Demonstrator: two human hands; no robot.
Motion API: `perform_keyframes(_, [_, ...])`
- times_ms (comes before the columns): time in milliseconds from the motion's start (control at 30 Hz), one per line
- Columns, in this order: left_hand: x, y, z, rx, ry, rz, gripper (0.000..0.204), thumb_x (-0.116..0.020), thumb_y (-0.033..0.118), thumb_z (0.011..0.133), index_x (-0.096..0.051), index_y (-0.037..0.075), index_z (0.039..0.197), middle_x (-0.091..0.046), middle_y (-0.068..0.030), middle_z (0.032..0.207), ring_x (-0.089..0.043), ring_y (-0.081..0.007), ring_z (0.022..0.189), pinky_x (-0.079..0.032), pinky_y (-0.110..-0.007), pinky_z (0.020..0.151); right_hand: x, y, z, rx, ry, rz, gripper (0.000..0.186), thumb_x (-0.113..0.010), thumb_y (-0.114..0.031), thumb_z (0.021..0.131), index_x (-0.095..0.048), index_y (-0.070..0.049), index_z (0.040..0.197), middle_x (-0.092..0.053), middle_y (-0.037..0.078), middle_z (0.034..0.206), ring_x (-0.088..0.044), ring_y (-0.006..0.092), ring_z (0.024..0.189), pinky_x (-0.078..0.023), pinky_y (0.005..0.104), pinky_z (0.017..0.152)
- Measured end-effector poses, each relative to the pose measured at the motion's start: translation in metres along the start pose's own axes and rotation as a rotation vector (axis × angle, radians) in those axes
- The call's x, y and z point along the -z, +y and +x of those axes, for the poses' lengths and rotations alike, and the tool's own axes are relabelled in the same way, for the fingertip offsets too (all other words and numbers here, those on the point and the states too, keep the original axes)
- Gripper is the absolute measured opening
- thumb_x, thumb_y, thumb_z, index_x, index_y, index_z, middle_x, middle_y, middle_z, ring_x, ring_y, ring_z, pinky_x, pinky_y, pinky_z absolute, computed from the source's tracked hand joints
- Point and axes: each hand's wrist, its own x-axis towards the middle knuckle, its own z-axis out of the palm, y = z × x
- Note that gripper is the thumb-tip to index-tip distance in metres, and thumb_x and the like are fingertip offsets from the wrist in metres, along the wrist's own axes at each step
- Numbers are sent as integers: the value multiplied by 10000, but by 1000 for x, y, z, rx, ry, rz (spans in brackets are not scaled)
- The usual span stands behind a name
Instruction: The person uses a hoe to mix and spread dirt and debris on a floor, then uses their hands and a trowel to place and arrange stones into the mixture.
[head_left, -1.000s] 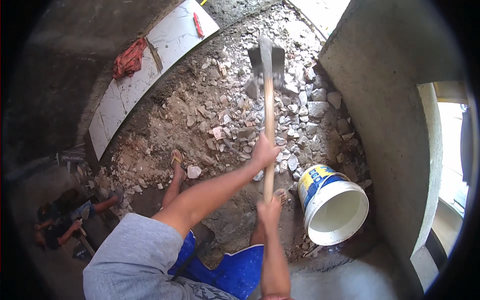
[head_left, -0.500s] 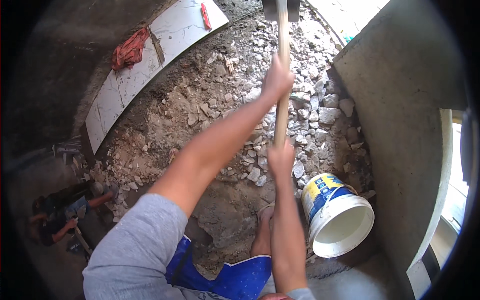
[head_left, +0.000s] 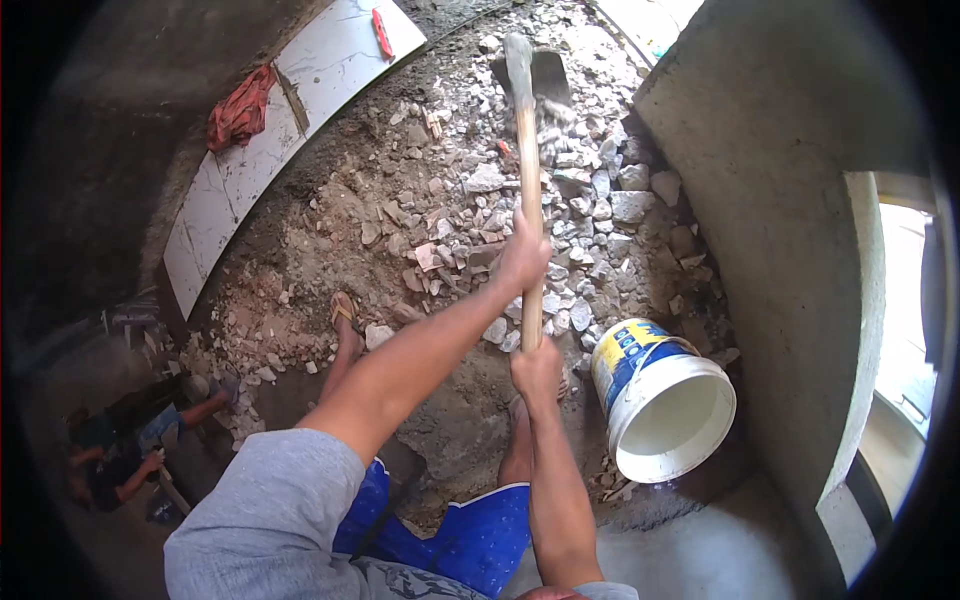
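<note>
Both my hands are wrapped round the pale wooden handle of a hoe point(head_left: 531, 170). My left hand point(head_left: 523, 256) grips it about midway, and my right hand point(head_left: 538, 370) holds its near end, closer to my body. At the far end, the wide dark metal blade point(head_left: 549, 78) is down at the rubble point(head_left: 575, 215), a spread of broken white and grey stones. Some bits by the blade are blurred with motion. Right of my right forearm, a white bucket point(head_left: 665, 415) with a yellow and blue label leans over, its mouth toward me.
A concrete wall point(head_left: 760, 180) bounds the right side. Long white marbled tiles point(head_left: 210, 235) lie at the left, carrying a red cloth point(head_left: 241, 108) and a red tool point(head_left: 382, 36). Another person point(head_left: 125, 465) works at the far left with a long-handled tool. My sandalled foot point(head_left: 345, 312) stands among stones.
The hoe has swung down and toward me, its blade going from the top edge into the stones. Both hands came nearer with it. The whole view shifted slightly.
</note>
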Motion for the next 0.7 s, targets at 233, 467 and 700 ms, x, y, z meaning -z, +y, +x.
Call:
perform_keyframes(233, [-18, -68, -89, 133, 22, -97, 502, -646, 186, 749, -420, -67, 1118, -633, -274, 914, -659, -398, 828, -536, -469, 742, 2, 56, -118, -129, -45, -52, 291, -659, -158, 702, -593, -1, 938, -641, 301, 845, -621, 475, 860, -483, 529, 787])
perform_keyframes(467, [-21, -85, -196, 236, -223, -206, 552, -741, 250, 708, -468, -36, 1093, -608, -229, 1006, -620, -341, 944, -492, -420, 826, 12, 108, -225, -220, 8, -157, 294, -693, -167, 682, -586, -15, 910, -646, 265, 789, -632, 466, 804, -502, 515, 725])
perform_keyframes(700, [11, -24, -101, 138, -247, -307, 655, -689, 191, 713, -387, -3, 1261, -612, -260, 1010, -631, -387, 948, -492, -454, 833, -17, 72, -130, -103, 113, -96, 283, -668, -208, 736, -595, -20, 935, -647, 262, 829, -631, 460, 834, -494, 505, 734])
